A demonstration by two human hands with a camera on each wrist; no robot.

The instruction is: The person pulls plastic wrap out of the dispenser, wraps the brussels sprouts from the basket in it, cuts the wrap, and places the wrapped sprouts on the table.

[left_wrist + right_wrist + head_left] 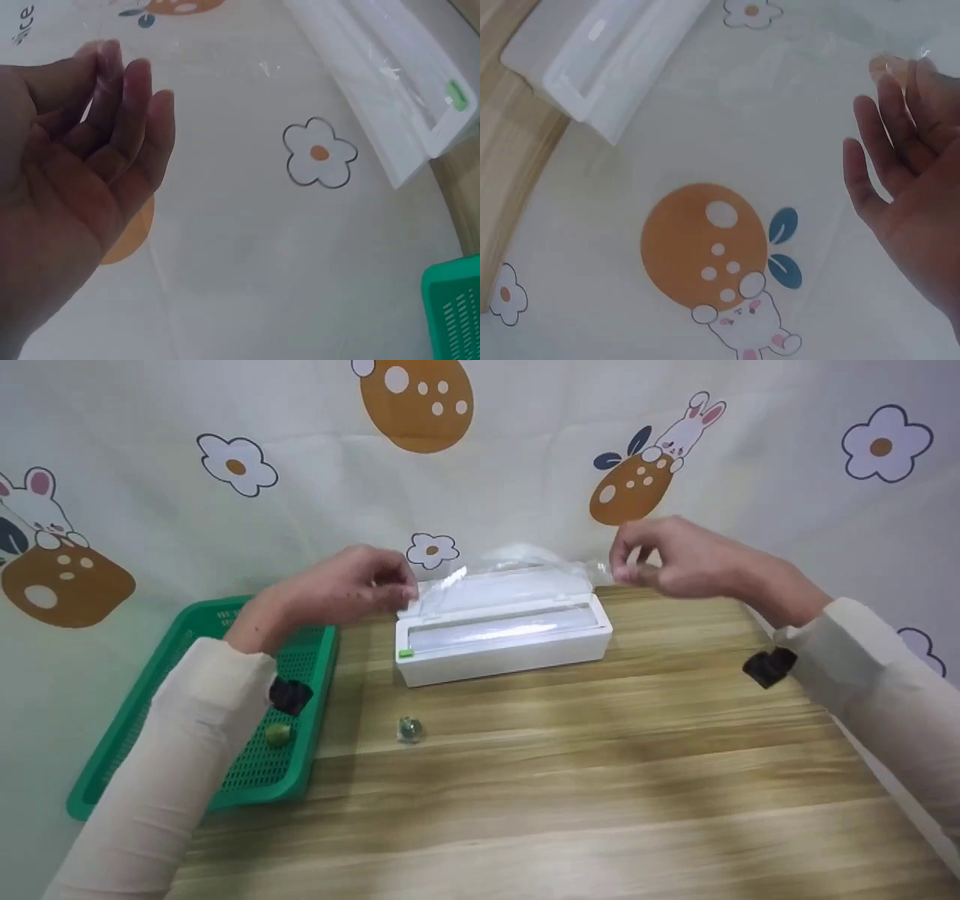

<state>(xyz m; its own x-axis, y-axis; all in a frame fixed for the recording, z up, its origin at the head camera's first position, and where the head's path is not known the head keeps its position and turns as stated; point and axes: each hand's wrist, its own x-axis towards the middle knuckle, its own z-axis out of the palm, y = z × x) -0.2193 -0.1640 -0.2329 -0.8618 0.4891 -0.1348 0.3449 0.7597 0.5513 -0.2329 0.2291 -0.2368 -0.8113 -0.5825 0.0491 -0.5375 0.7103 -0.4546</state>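
A sheet of clear cling film stretches between the two hands above a white dispenser box. My left hand pinches its left end between thumb and fingertips. On the other side my right hand pinches the right end, at about the same height. Beneath the film stands the cling film box, its lid tipped back toward the wall and a roll of film showing inside. A green slider sits at its left front corner. Both wrist views show the fingertips drawn together, with the film barely visible.
To the left stands a green plastic basket holding a small green-yellow piece. A small dark green item in clear wrap lies on the wooden table before the box. A printed cloth hangs close behind.
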